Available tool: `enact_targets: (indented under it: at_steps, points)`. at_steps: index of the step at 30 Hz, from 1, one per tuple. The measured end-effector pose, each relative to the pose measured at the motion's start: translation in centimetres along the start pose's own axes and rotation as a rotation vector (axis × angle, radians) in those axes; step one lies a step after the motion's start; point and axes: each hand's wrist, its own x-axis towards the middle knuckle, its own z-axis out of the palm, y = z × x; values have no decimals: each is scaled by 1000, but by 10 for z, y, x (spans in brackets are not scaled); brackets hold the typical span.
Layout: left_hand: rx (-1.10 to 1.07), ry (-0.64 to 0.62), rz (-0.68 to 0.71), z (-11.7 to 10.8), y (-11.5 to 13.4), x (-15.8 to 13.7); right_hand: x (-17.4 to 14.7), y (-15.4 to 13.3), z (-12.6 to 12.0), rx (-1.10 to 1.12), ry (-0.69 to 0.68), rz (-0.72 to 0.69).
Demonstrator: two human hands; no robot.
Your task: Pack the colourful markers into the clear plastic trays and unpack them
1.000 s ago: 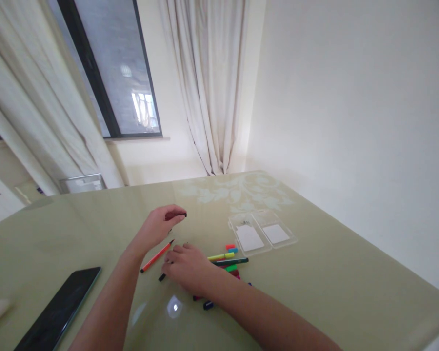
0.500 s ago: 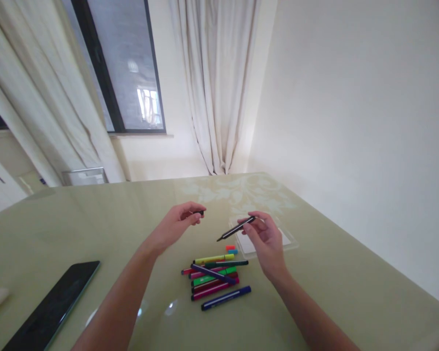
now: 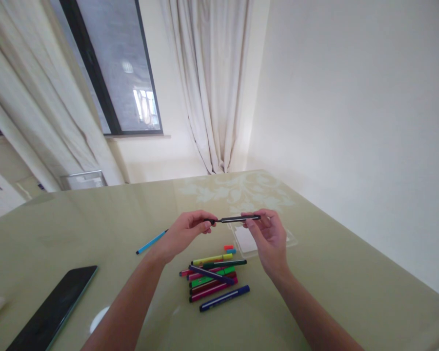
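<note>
Just below centre of the head view, black felt-tip pen (image 3: 239,219): held nearly level above the table (image 3: 314,297), bare tip pointing left at the black cap (image 3: 211,222); cannot tell whether touching.
Left hand (image 3: 187,233): pinching the cap between thumb and fingers, left of centre.
Right hand (image 3: 271,238): gripping the pen near its rear end, right of centre.
Marker pile (image 3: 214,275): lying crisscrossed, lower centre.
Light-blue marker (image 3: 150,243): lying left of centre, partly hidden behind the left hand.
Clear plastic case (image 3: 291,240): lying right of centre, partly behind the right hand.
</note>
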Motion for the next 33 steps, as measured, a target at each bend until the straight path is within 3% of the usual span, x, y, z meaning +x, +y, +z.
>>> enact_targets:
  at_steps: [5, 11, 17, 28, 33]
  points:
    - [-11, -16, 10, 0, 0, -1, -3, 0, 2, -52, -15, 9]
    - [50, 89, -31, 0, 6, -3, -3, 0, -1, -182, -85, 79]
    - [39, 95, -63, -3, 12, -4, -3, -3, 2, -219, -96, 29]
    - [141, 115, -53, 1, 31, -8, -11, -3, 6, -187, -104, 56]
    - [175, 137, -18, 6, 35, -9, -6, -8, 6, -90, -102, 172]
